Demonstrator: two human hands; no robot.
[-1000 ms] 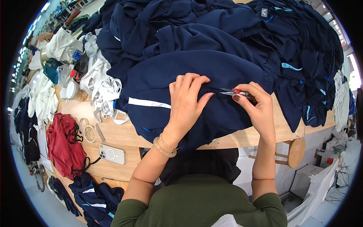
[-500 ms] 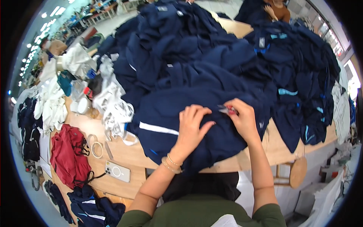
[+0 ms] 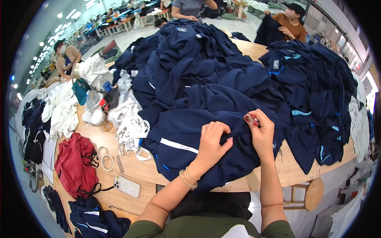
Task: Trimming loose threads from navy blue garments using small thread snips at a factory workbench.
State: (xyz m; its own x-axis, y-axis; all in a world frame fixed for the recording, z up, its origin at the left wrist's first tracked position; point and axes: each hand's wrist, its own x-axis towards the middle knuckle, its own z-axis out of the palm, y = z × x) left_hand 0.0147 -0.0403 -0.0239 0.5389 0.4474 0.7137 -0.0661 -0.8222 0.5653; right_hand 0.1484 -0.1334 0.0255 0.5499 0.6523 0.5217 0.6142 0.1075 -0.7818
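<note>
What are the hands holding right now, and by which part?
The left hand is at the navy garment; whether it pinches cloth cannot be told. The right hand is curled; any held thing, and where it is gripped, is too hidden to tell.

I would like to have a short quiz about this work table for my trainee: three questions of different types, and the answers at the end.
1. Choose one. Bracelets are on the wrist of:
A) the right hand
B) the left hand
C) both

2. True or false? The phone lies to the right of the red bundle.

3. Fill in the colour. The strip on the navy cloth, beside the left hand, is ____.

Key: 1. B; 2. True; 3. white
</note>
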